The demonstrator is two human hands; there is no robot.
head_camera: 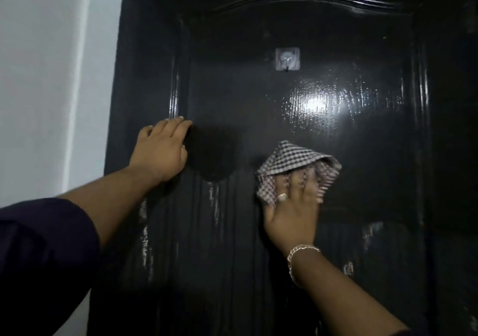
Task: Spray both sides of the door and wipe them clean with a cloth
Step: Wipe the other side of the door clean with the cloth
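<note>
Door fills most of the view. It is black and shiny, and it stands upright in front of the person. A raised frame with a curved top runs around its upper panel. A bright spot of light shines on the right part of that panel, and the glossy paint there looks streaky. Lower down, near the door's left edge and near its bottom right, pale smears show on the dark grooves.

A small clear sticky hook sits on the panel, up near the top and about in the middle.

The left hand lies flat on the door close to its left edge, on the raised frame of the panel. Its fingers are straight and together, and it holds nothing. It only presses on the door. A dark sleeve covers the upper part of that arm.

The right hand presses a checked cloth against the middle of the door, below the bright spot. The fingers are spread out and lie on the cloth, which is bunched and folded under them and sticks out above and beside the fingertips. That hand looks a little blurry. A ring is on one finger and a shiny bracelet is on the wrist.

A pale wall stands beside the door's left edge.
</note>
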